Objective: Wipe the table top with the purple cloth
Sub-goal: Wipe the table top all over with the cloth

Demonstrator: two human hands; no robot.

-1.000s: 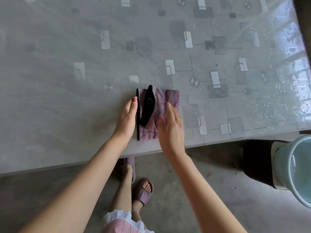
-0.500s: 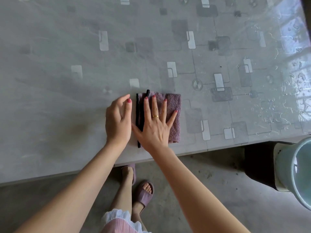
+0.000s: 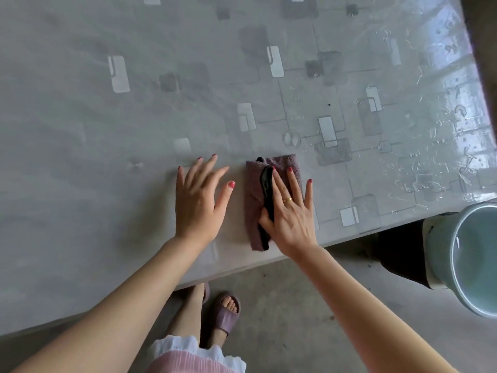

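Observation:
The purple cloth [image 3: 254, 200], folded and edged in black, lies near the front edge of the grey patterned table top [image 3: 134, 109]. My right hand [image 3: 291, 211] lies flat on the cloth with fingers spread, pressing it down and covering its right half. My left hand [image 3: 200, 196] rests flat on the bare table just left of the cloth, fingers apart, not touching it. Water drops and streaks glisten on the table's right part [image 3: 441, 168].
A pale green bucket [image 3: 468, 259] holding water stands on a dark stool [image 3: 400, 254] off the table's right front corner. My feet in purple slippers [image 3: 224, 316] are on the concrete floor below the table edge.
My right hand has slid the cloth to the right along the table. My left hand has left the cloth's edge and opened flat on the table.

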